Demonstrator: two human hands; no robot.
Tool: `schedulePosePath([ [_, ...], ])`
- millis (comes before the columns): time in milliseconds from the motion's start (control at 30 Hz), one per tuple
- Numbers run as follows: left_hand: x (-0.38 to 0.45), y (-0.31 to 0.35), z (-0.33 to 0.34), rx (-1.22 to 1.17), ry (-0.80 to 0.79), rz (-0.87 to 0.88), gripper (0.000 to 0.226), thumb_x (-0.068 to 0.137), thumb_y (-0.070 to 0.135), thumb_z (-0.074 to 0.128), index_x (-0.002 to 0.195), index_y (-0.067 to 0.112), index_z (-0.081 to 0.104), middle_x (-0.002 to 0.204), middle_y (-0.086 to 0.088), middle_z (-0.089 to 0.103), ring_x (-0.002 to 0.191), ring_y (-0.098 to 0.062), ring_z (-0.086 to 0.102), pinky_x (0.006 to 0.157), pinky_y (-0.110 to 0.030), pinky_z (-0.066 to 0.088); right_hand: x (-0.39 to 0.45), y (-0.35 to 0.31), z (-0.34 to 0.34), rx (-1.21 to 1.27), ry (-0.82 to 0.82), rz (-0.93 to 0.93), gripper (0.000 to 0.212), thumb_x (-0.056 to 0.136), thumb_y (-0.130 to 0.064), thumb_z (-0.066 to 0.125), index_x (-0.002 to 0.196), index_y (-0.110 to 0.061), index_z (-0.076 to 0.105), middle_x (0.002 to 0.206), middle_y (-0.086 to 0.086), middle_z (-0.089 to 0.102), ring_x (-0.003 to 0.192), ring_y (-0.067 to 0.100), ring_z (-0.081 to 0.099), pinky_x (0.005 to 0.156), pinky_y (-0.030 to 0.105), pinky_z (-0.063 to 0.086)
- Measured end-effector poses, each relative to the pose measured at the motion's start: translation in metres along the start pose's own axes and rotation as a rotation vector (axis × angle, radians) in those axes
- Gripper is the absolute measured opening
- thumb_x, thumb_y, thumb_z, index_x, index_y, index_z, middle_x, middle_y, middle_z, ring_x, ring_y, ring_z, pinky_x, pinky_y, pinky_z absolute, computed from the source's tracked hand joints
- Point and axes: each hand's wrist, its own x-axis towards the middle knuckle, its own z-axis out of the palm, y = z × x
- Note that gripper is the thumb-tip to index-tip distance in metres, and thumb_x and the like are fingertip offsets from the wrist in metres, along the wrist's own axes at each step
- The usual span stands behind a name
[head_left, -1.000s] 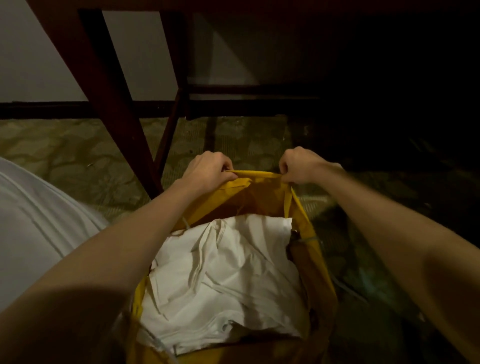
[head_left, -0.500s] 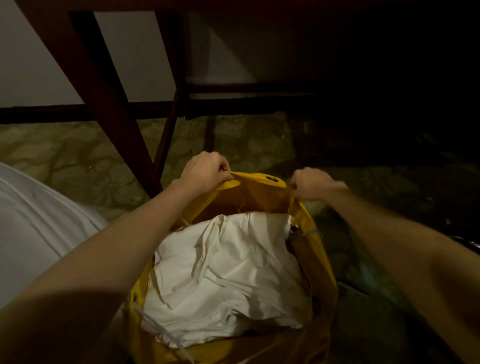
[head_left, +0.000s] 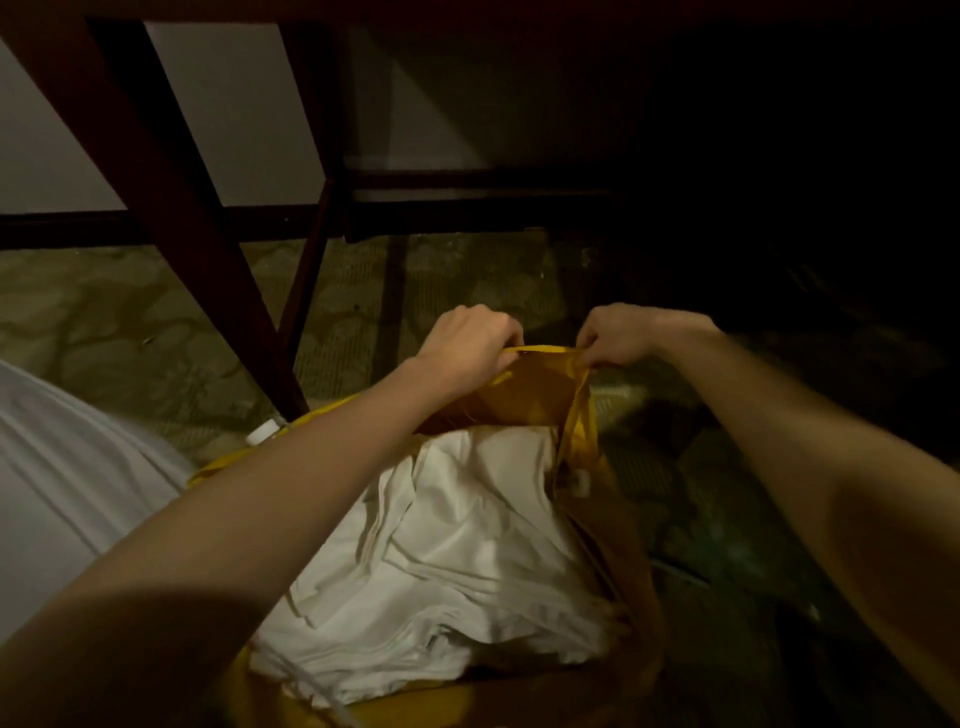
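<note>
Both hands, left hand (head_left: 470, 345) and right hand (head_left: 626, 335), are pinching the yellow bag (head_left: 540, 387) rim with curled fingers, risking it slipping and spilling the white linen (head_left: 457, 545).

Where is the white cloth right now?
In the head view the white cloth lies low and centre, inside the yellow bag, just below the far rim that the left hand and right hand pinch.

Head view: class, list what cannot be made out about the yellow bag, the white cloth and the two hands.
Head view, yellow bag: left side behind the left forearm, base cut by the bottom edge.
White cloth: piece count hidden by folds.
Left hand, right hand: fingertips curl behind the bag's rim.
Floor at right: lost in darkness.
</note>
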Motion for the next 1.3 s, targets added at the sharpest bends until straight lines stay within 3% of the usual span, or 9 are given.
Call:
schedulePosePath([
  [233,0.001,-0.016,-0.005,-0.113,-0.026,-0.109,0.021,0.093,0.032,0.06,0.106,0.019,0.07,0.098,-0.002,0.069,0.095,-0.019,0.063,0.082,-0.034,0.049,-0.005,-0.007,0.054,0.032,0.24,0.208,0.034,0.093,-0.046,0.051,0.077,-0.016,0.056,0.075,0.002,0.055,0.075,0.019,0.057,0.064,0.029,0.043],
  [367,0.005,-0.021,-0.008,-0.098,0.006,-0.137,0.02,0.094,0.032,0.059,0.106,0.021,0.07,0.099,-0.001,0.069,0.095,-0.018,0.062,0.079,-0.031,0.046,-0.002,-0.014,0.065,0.21,0.139,0.222,0.025,0.091,-0.032,0.054,0.074,-0.015,0.056,0.083,0.007,0.062,0.082,0.023,0.063,0.068,0.032,0.048],
  [500,0.005,-0.025,-0.009,-0.063,0.034,-0.17,0.021,0.092,0.033,0.06,0.11,0.025,0.068,0.103,-0.001,0.068,0.098,-0.021,0.063,0.08,-0.035,0.047,-0.003,-0.004,0.033,0.278,0.143,0.18,0.028,0.091,-0.023,0.054,0.066,-0.013,0.063,0.067,0.003,0.062,0.067,0.017,0.06,0.064,0.029,0.046],
  [667,-0.01,-0.005,-0.011,-0.04,0.218,0.095,0.04,0.08,0.032,0.068,0.114,0.019,0.051,0.114,-0.002,0.047,0.105,-0.019,0.047,0.085,-0.037,0.046,-0.003,0.008,0.021,0.531,0.16,0.243,0.037,0.097,-0.019,0.051,0.061,-0.009,0.055,0.057,0.004,0.051,0.048,0.013,0.045,0.048,0.023,0.036],
  [800,-0.024,0.033,0.006,0.118,-0.061,0.38,0.052,0.084,0.036,0.062,0.13,0.018,0.047,0.127,-0.005,0.046,0.116,-0.022,0.042,0.088,-0.034,0.038,0.002,-0.011,0.032,0.725,0.149,0.263,0.032,0.096,-0.014,0.051,0.064,-0.007,0.055,0.06,0.007,0.051,0.044,0.013,0.051,0.04,0.02,0.039],
  [967,-0.021,0.032,0.025,0.362,-0.156,0.464,0.045,0.089,0.038,0.058,0.132,0.026,0.053,0.139,0.005,0.047,0.13,-0.02,0.032,0.093,-0.035,0.033,0.009,-0.018,0.047,0.913,0.077,0.27,0.013,0.094,-0.014,0.054,0.093,-0.003,0.062,0.074,0.008,0.055,0.065,0.016,0.054,0.052,0.023,0.044],
  [1133,-0.01,0.029,0.029,0.46,-0.11,0.528,0.012,0.083,0.027,0.062,0.091,0.024,0.071,0.092,0.011,0.064,0.109,-0.017,0.053,0.078,-0.033,0.042,0.007,-0.013,0.051,0.981,0.074,0.2,0.02,0.096,-0.012,0.049,0.079,-0.009,0.059,0.076,0.005,0.058,0.069,0.014,0.057,0.061,0.025,0.045],
  [1233,-0.008,0.025,0.036,0.427,-0.171,0.464,0.022,0.095,0.025,0.048,0.106,0.02,0.065,0.108,0.005,0.061,0.121,-0.017,0.042,0.091,-0.033,0.033,0.005,-0.006,0.056,0.872,0.032,0.115,0.016,0.097,-0.02,0.05,0.095,-0.012,0.064,0.093,0.003,0.064,0.093,0.017,0.061,0.08,0.035,0.047],
  [1300,-0.011,0.019,0.036,0.381,-0.172,0.408,0.025,0.097,0.032,0.046,0.11,0.022,0.064,0.113,0.002,0.062,0.123,-0.017,0.042,0.093,-0.033,0.031,-0.001,0.001,0.062,0.714,-0.118,0.053,0.018,0.095,-0.018,0.054,0.109,-0.013,0.064,0.106,0.002,0.064,0.103,0.016,0.059,0.085,0.036,0.046],
])
